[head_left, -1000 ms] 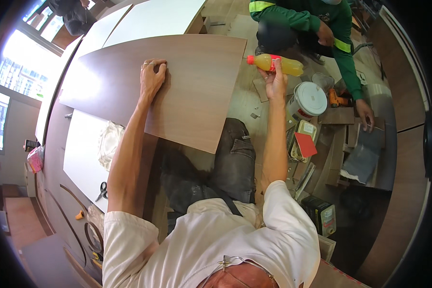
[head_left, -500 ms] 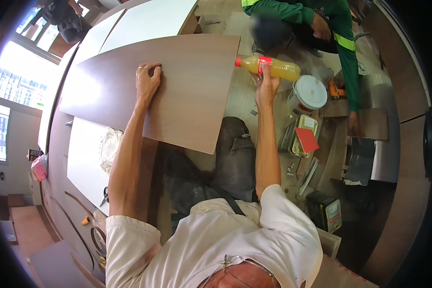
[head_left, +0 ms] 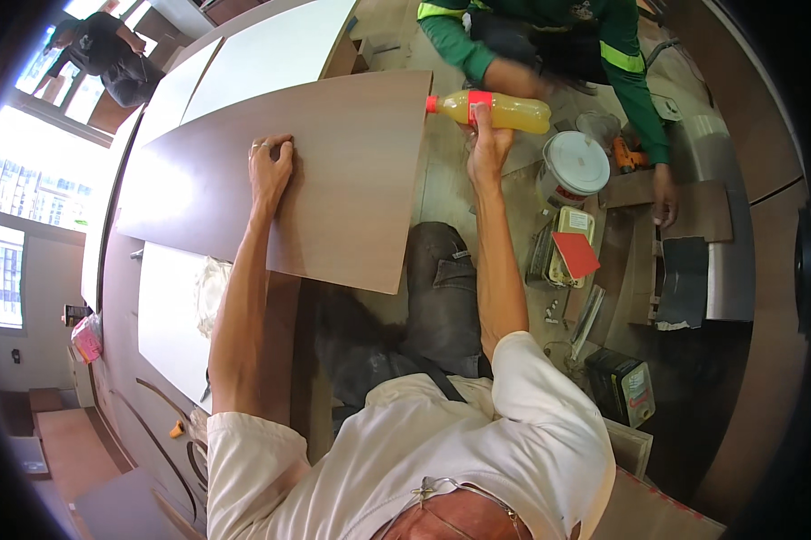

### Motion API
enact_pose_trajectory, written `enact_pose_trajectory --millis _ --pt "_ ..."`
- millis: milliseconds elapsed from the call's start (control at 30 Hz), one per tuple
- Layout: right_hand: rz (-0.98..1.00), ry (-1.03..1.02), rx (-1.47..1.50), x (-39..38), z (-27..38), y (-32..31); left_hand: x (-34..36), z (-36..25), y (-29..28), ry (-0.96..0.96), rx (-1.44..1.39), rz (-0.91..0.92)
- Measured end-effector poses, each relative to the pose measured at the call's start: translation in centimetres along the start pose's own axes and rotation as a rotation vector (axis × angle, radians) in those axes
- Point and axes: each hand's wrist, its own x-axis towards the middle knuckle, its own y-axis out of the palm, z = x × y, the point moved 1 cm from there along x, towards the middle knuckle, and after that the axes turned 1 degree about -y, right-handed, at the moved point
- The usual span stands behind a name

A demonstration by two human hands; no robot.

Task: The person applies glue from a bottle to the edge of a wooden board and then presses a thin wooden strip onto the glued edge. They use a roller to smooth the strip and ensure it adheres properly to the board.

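Observation:
A large brown wooden panel (head_left: 351, 171) lies before me, its near edge curved, light glaring off its left part. My left hand (head_left: 269, 166) rests on it, fingers curled and closed; what they hold, if anything, is hidden. In my right hand (head_left: 488, 157) I grip a plastic bottle (head_left: 518, 114) of yellow liquid with a red label and red cap. The bottle lies on its side in the air, cap pointing left at the panel's right edge. I cannot tell whether the cap touches that edge.
Right of me stand a lidded white bucket (head_left: 576, 164), a tin with a red card (head_left: 576, 255), a dark can (head_left: 621, 387) and an orange drill (head_left: 629, 155). A co-worker in a green sleeve (head_left: 623, 81) crouches beyond. White panels (head_left: 270, 54) and a white bundle (head_left: 212, 292) lie left.
My right hand and the bottle appear slightly further left and up. My left hand stays on the panel, fingers still curled. The co-worker's near arm has swung lower and blurs.

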Motion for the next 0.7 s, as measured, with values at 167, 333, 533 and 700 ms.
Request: enact_pose_trajectory --millis 167,333,533,700 --pt "-0.029 0.045 -0.002 -2.6 0.2 -0.1 -0.6 0.6 -0.1 -0.004 0.029 -0.045" --pt "-0.078 -0.009 0.088 0.0 -1.1 0.0 -0.1 -0.3 -0.1 0.001 -0.002 -0.010" --pt "-0.080 0.117 -0.047 -3.3 -1.1 -2.1 -0.7 -0.3 -0.5 -0.042 -0.007 -0.010" --pt "-0.015 0.106 0.111 -1.4 0.7 -3.2 -0.4 -0.5 -0.1 -0.029 -0.014 -0.015"
